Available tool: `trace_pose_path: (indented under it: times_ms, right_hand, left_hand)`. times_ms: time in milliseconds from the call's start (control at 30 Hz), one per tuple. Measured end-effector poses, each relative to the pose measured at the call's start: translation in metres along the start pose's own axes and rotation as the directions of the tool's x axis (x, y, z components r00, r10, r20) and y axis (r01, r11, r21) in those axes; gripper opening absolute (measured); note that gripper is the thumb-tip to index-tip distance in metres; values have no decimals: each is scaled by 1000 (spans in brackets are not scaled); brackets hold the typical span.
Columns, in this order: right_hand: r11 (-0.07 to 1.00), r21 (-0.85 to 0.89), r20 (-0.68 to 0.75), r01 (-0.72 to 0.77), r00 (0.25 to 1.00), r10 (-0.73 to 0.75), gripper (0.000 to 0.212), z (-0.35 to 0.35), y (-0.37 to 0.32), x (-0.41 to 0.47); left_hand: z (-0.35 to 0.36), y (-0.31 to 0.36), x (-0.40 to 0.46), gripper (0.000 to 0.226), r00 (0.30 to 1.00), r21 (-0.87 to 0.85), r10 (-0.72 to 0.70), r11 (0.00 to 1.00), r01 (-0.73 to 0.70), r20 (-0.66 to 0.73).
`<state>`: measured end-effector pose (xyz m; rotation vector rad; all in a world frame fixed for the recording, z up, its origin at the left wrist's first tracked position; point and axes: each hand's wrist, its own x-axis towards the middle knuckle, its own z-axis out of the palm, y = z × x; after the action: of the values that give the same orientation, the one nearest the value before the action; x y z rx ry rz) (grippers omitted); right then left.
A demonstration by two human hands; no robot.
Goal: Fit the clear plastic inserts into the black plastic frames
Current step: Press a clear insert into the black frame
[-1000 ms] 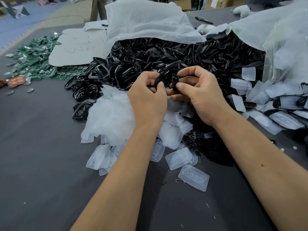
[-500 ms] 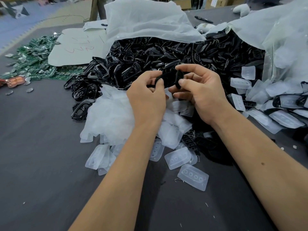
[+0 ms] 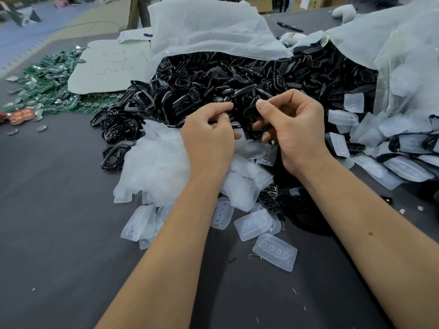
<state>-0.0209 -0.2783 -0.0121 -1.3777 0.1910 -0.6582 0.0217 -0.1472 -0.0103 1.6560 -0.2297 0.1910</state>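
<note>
At centre frame, the black frame (image 3: pixel 250 113) sits between both hands: left hand (image 3: pixel 209 136) and right hand (image 3: pixel 294 129) fingers curl, pinching it.

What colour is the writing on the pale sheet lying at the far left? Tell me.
Red scrawl on the pale sheet, seen in the head view.

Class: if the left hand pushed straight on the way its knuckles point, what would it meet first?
Probably the big heap of glossy black plastic frames just beyond the left hand; depth is unclear from one view.
</note>
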Motion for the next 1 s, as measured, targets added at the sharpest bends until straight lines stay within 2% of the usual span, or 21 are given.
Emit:
trace_pose_path:
  times_ms: [200, 367, 600, 800, 1000]
  right_hand:
    - [998, -39, 4, 42, 999, -42, 15, -1, 1, -1]
    - [999, -23, 40, 38, 999, -37, 11, -2, 1, 0]
    - [1000, 17, 52, 3, 999, -4, 22, -1, -1, -2]
    - [1000, 3, 54, 9, 998, -10, 13, -1, -1, -2]
    - [994, -81, -40, 73, 996, -76, 7, -1, 3, 0]
  left_hand:
    - [-1, 2, -1, 44, 998, -82, -56, 995, 58, 33]
    - [-1, 1, 0, 38, 999, -68, -35, 997, 36, 21]
    - [1, 1, 0, 32, 1000, -41, 2, 999, -3, -15]
    - [1, 2, 0, 31, 1000, -29, -5, 1000, 4, -20]
    - [0, 3, 0, 23, 999, -61, -33, 998, 32, -12]
